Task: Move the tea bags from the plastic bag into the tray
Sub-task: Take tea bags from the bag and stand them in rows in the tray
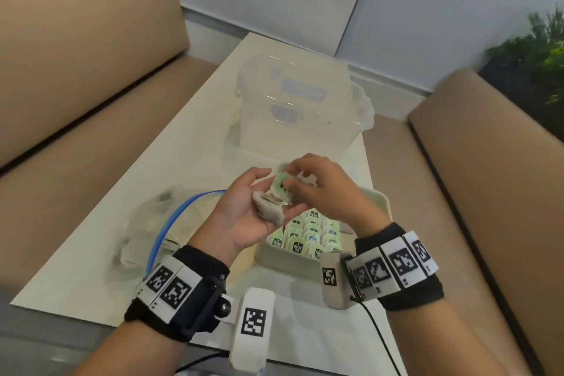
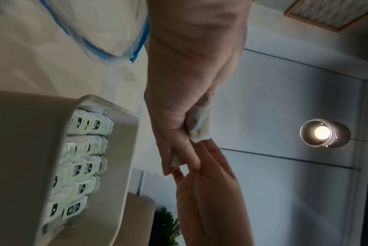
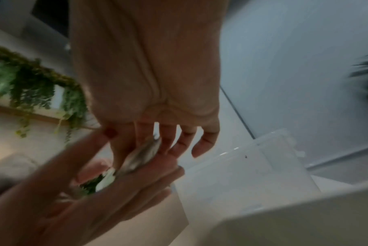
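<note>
Nearest, sitting on the tabletop (image 1: 100, 192): the tray (image 1: 385, 201), holding rows of green-labelled tea bags (image 1: 305, 236). Just above it, cupping a small bundle of tea bags (image 1: 270, 207) in curled fingers (image 1: 287, 210): the left hand (image 1: 244, 217). Meeting it, pinching a green tag (image 1: 282, 185) on that bundle: the right hand (image 1: 323, 189). Lying left of the tray: the plastic bag (image 1: 146, 223), blue-edged mouth gaping. Standing beyond: a clear container (image 1: 302, 107).
</note>
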{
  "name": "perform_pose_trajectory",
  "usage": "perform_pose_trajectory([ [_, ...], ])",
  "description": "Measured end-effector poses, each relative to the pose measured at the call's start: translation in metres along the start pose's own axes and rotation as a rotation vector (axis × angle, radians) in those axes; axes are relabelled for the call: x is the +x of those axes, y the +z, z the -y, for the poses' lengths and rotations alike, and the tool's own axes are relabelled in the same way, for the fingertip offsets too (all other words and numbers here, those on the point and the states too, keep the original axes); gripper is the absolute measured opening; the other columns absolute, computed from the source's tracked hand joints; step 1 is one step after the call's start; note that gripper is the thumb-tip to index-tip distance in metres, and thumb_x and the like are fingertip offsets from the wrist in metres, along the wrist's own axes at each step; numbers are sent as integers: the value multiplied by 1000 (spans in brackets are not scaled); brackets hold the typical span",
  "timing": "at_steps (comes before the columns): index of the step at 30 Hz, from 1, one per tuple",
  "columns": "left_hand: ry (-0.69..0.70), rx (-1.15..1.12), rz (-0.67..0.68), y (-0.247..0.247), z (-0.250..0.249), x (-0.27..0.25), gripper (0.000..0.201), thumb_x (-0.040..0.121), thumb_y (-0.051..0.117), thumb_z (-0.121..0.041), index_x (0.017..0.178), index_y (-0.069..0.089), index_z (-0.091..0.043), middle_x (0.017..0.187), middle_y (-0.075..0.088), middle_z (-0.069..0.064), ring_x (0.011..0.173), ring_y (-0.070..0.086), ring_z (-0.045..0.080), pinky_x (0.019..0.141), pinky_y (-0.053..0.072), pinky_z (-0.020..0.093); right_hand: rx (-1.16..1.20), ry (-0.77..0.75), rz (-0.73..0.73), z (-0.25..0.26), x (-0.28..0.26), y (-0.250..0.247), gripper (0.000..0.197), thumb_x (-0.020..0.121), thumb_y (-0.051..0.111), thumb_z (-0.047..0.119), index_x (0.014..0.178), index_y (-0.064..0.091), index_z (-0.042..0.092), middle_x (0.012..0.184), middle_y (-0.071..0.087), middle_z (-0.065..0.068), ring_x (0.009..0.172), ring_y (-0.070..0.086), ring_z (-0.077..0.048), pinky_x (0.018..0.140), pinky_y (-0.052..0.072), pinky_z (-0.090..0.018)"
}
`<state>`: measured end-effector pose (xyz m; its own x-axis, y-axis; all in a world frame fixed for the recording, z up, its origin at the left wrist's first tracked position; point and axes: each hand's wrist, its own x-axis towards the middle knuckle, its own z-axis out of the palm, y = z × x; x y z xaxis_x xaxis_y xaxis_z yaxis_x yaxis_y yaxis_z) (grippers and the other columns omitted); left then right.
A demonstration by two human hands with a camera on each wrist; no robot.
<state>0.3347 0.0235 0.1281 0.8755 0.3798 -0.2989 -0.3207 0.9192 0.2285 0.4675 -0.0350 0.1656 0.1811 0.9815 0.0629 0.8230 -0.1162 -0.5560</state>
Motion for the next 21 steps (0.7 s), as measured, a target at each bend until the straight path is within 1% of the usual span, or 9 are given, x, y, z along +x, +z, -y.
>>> perform_pose_trajectory([
  [1, 5, 18, -14, 1, 1, -1, 40, 81, 52, -21, 111, 66, 2, 118, 64, 24, 89, 68, 43, 80, 58, 41, 147, 45, -81, 0, -2, -2, 6, 89, 61, 19, 92, 66, 17, 82, 58, 8, 81, 60, -18, 74, 51, -30],
  [3, 7, 88, -59, 2, 3, -1, 43, 77, 59, -22, 114, 64, -1, 114, 65, 25, 89, 68, 43, 55, 59, 28, 363, 84, -221, -1, -7, -7, 5, 89, 62, 17, 92, 64, 13, 82, 65, 2, 68, 60, -3, 62, 48, -16],
  [4, 15, 143, -85, 3, 4, -1, 46, 73, 63, -23, 114, 62, -2, 108, 67, 23, 85, 69, 39, 47, 55, 22, 437, 90, -272, 0, -11, -9, 6, 89, 62, 15, 93, 62, 11, 83, 68, -3, 59, 56, 4, 55, 43, -9],
  [6, 50, 286, -119, 7, 7, -1, 45, 68, 69, -26, 109, 63, -7, 96, 71, 16, 75, 70, 28, 40, 48, 15, 536, 91, -325, 1, -16, -13, 11, 88, 64, 13, 97, 59, 9, 86, 70, -11, 49, 54, 5, 47, 36, -7],
  [9, 140, 543, -116, 15, 11, -2, 37, 66, 70, -27, 101, 67, -15, 85, 73, 2, 63, 66, 11, 39, 39, 10, 481, 29, -353, 2, -21, -16, 20, 87, 64, 12, 107, 61, 17, 89, 72, -6, 69, 64, -1, 57, 46, -19],
  [11, 205, 634, -121, 19, 13, 0, 34, 70, 71, -20, 103, 67, -12, 82, 72, -1, 57, 62, 7, 38, 36, 10, 454, 8, -377, 5, -22, -19, 16, 89, 63, 14, 103, 65, 20, 91, 73, 0, 79, 67, -4, 58, 48, -22],
  [15, 318, 687, -131, 24, 18, 2, 21, 78, 71, -8, 98, 67, -15, 84, 69, 0, 53, 57, 7, 39, 34, 13, 360, -43, -450, 13, -26, -28, 7, 87, 65, 19, 88, 70, 23, 86, 72, 11, 80, 64, 0, 59, 43, -16],
  [19, 396, 738, -110, 27, 23, 2, 20, 78, 72, -9, 94, 69, -21, 85, 69, -4, 57, 57, 9, 43, 37, 16, 223, -100, -491, 24, -30, -36, 7, 85, 67, 20, 87, 72, 24, 78, 68, 19, 73, 55, -2, 64, 37, -6],
  [21, 413, 731, -100, 30, 24, 1, 27, 70, 74, -13, 95, 69, -23, 82, 69, -6, 59, 59, 10, 44, 38, 17, 136, -125, -504, 28, -31, -38, 9, 85, 67, 20, 88, 72, 26, 76, 64, 22, 71, 52, -1, 66, 35, -5],
])
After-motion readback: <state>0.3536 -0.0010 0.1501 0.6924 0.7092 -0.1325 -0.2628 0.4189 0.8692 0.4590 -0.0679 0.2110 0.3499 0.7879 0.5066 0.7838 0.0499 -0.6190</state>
